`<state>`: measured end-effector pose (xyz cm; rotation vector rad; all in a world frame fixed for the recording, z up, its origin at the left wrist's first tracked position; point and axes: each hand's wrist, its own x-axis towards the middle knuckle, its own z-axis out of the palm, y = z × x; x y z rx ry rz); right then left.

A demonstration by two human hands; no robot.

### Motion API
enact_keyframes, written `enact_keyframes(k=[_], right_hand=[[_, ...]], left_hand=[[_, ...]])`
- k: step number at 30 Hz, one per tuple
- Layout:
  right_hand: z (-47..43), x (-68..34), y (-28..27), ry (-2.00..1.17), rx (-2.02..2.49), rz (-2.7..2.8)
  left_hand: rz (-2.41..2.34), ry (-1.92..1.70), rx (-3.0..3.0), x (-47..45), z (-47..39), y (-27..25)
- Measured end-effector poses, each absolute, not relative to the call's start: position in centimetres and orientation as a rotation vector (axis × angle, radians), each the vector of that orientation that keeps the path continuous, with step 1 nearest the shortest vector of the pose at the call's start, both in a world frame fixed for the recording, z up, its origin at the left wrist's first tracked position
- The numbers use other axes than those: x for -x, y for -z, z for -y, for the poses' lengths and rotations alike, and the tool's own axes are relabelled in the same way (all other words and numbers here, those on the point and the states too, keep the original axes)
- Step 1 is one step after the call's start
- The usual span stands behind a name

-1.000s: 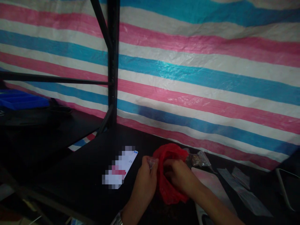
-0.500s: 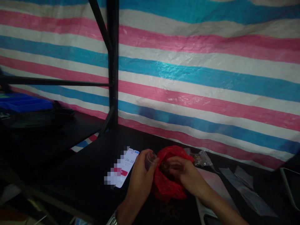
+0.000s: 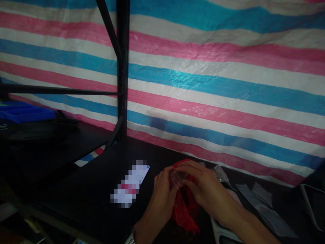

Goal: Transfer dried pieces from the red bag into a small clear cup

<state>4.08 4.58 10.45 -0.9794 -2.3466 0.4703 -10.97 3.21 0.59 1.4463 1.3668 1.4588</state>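
A: What is between the hands?
B: A small clear plastic bag [image 3: 177, 176], crumpled and glossy, held above a red plastic bag [image 3: 185, 206] on the black shelf [image 3: 96, 189].
A: Who grips it?
B: Both. The left hand [image 3: 164, 186] pinches its left edge, the right hand [image 3: 205, 184] closes on its right side, fingers curled.
A: Anything inside?
B: Its contents cannot be told. The red bag gapes open, dark within. Behind the hands, a clear pouch [image 3: 219, 173] holds something brownish. A phone [image 3: 130, 184] lies just left.
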Motion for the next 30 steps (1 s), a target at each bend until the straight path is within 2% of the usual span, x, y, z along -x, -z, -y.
enact_keyframes(k=[5,14,17,22,30], right_hand=[[-5.0,-3.9,-9.5,-0.363,0.919,2.387],[-5.7,-4.9,-10.3,-0.349,1.156,2.349],[-5.8,-5.2,-8.9,-0.401,1.328,2.523],[-6.6,-4.2,-6.3,-0.386,1.512,2.472],[-7.8,-3.1,-4.7,-0.754,1.309,2.359]], left_hand=[[-1.357,-1.489,-1.386,11.4,-3.2,-0.9],[-1.535,-1.497,-1.285,12.9,-3.2,-1.2],[-1.65,-1.437,-1.262,13.1,-3.2,-1.2],[-1.745,-1.264,-1.309,12.3,-3.2,-0.9],[-1.735,-1.256,-1.262,12.8,-4.0,-0.5]])
